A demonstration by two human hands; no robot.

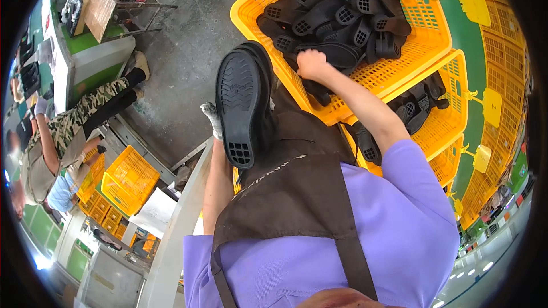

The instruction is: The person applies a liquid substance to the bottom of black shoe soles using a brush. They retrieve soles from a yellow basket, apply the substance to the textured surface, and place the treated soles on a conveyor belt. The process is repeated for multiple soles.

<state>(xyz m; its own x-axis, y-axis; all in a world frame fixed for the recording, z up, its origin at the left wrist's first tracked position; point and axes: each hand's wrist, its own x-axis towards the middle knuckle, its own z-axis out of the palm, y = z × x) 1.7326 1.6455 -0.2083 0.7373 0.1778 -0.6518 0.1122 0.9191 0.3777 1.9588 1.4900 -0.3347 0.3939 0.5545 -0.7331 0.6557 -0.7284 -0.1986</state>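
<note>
Purple shirt (399, 194) and brown apron (285, 217) seen closest, at the lower edge. Just ahead of the apron, a black sole stack (242, 102) is held up, treads facing upward, heel grid toward the wearer. It is gripped by the left hand (212, 118), gloved in pale grey; the thumb side is seen spread along the left edge, the palm and most fingers hidden beneath. The right hand (312, 64), bare, is curled fist-like over the near left part of the top crate (431, 28), against the loose soles (348, 14). Whether a sole is pinched in it cannot be told; the fingertips are hidden. The crate, yellow and slatted, is heaped with black soles, heel grids showing. Beneath it, a lower crate (451, 120) is also part-filled with black pieces. Farther left, across the grey floor (182, 45), camouflage trousers (103, 100) are worn by a co-worker near a bench (91, 63).
</note>
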